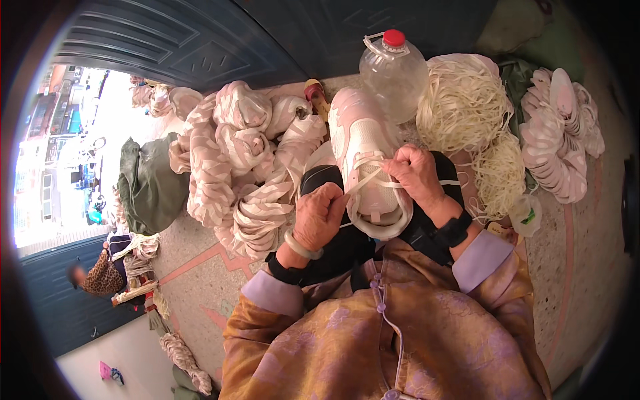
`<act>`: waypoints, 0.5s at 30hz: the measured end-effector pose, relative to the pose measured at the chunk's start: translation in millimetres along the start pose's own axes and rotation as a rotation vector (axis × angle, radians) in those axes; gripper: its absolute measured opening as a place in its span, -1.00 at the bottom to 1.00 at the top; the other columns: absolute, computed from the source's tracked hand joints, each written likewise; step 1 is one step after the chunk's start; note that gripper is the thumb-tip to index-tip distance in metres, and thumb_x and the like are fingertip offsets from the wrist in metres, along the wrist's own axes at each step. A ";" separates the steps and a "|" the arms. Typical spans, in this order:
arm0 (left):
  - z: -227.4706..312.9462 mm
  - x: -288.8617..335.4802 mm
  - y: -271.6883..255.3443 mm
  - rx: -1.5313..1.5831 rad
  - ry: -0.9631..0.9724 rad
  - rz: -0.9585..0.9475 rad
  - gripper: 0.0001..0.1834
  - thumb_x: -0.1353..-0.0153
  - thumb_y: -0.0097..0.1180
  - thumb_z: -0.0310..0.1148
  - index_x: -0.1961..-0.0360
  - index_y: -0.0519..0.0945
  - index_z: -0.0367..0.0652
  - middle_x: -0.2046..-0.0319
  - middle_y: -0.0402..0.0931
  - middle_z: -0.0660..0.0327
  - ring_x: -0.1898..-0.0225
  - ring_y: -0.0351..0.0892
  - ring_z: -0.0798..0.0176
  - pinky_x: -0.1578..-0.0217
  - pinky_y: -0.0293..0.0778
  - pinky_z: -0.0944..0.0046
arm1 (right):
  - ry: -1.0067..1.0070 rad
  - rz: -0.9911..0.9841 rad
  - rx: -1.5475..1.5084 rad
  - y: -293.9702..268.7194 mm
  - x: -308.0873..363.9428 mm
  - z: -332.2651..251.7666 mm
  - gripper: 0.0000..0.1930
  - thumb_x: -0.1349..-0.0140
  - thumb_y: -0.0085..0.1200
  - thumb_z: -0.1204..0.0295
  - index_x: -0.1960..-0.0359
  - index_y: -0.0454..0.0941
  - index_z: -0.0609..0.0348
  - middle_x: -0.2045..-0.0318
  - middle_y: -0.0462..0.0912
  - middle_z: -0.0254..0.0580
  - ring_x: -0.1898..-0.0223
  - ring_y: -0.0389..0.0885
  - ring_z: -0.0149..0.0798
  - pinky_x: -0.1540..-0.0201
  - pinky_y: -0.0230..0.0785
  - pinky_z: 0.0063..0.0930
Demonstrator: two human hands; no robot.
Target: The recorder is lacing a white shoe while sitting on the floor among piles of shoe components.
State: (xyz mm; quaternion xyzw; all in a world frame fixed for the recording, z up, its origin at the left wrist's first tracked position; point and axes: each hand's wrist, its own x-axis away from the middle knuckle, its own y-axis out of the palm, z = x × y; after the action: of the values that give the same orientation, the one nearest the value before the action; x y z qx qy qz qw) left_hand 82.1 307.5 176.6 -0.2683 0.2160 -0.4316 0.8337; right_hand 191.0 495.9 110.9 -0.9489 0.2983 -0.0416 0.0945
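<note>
Left hand (320,217) and right hand (412,172) each pinch cream lace (365,181) on a pale pink shoe (357,117), on the person's side of the clear bottle (395,77); an uneven tug could skew the lace or tilt the shoe.

Jug (393,77) beyond shoe (364,133); strand heap (463,103) right of jug.
</note>
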 end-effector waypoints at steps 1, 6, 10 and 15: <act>-0.1 0.7 -1.3 0.000 -0.002 0.001 -0.89 -0.12 0.12 -0.52 0.50 0.45 -0.23 0.69 0.37 0.17 0.68 0.36 0.23 0.61 0.29 0.29 | -0.005 0.057 0.100 2.3 0.3 -2.4 -0.77 0.06 0.21 0.33 0.56 0.45 0.22 0.60 0.45 -0.23 0.54 0.43 -0.27 0.40 0.31 -0.39; 6.2 -0.1 -24.1 -0.211 0.163 -0.012 -0.88 -0.07 0.12 -0.56 0.47 0.41 -0.21 0.57 0.41 0.07 0.54 0.46 -0.06 0.55 0.35 0.13 | 0.010 0.119 0.163 10.4 0.0 -15.0 -0.76 0.10 0.21 0.30 0.51 0.46 0.17 0.53 0.46 -0.21 0.49 0.48 -0.22 0.37 0.35 -0.36; -1.1 16.5 -49.8 -0.361 0.165 -0.009 -0.89 -0.07 0.11 -0.56 0.47 0.41 -0.20 0.58 0.41 0.09 0.56 0.45 -0.02 0.56 0.34 0.15 | 0.011 0.098 0.186 10.1 0.5 -15.5 -0.77 0.08 0.19 0.30 0.44 0.49 0.15 0.46 0.49 -0.18 0.46 0.51 -0.22 0.33 0.39 -0.37; -15.2 46.2 -79.0 -0.299 -0.027 0.030 -0.91 -0.10 0.07 -0.55 0.49 0.42 -0.20 0.63 0.40 0.10 0.57 0.45 0.00 0.54 0.32 0.16 | 0.002 0.070 0.123 -1.5 4.9 -6.6 -0.81 0.01 0.15 0.37 0.41 0.50 0.19 0.47 0.54 -0.14 0.49 0.52 -0.20 0.36 0.39 -0.37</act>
State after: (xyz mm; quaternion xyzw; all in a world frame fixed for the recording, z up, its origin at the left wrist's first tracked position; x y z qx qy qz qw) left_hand 50.2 226.7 209.1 -0.3918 0.2705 -0.3783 0.7938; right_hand 195.0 493.3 117.7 -0.9303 0.3281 -0.0573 0.1536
